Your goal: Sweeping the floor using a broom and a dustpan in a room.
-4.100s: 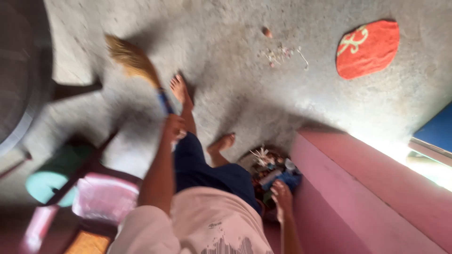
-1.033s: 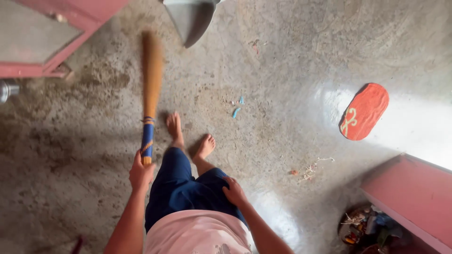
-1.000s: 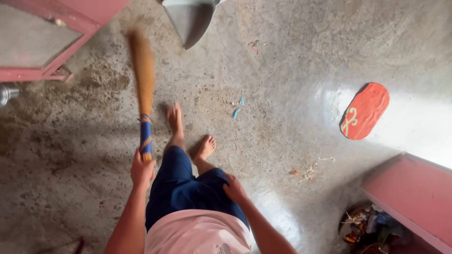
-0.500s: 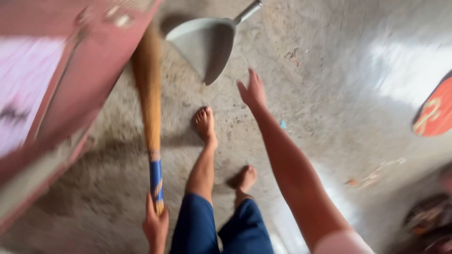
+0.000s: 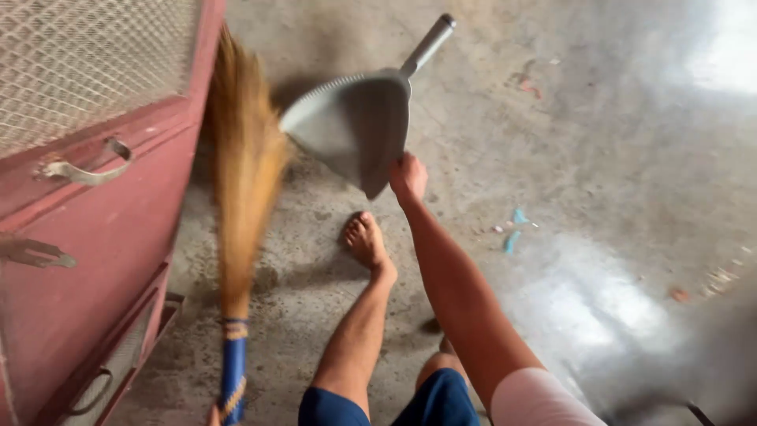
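My right hand is stretched forward and closed on the near edge of a grey dustpan. The pan rests tilted on the concrete floor, and its handle points away. A grass broom with a blue-wrapped handle stands to its left, bristles blurred beside the red cabinet. Only a sliver of my left hand shows at the bottom edge, at the end of the broom handle. My bare foot is planted just below the dustpan.
A red cabinet with a wire-mesh door and metal pull handles fills the left side. Small blue scraps and bits of litter lie on the floor to the right. A bright glare patch covers the floor at right.
My right hand left my thigh, reached forward and closed on the dustpan's edge. I stepped toward the cabinet, and the broom came along beside it.
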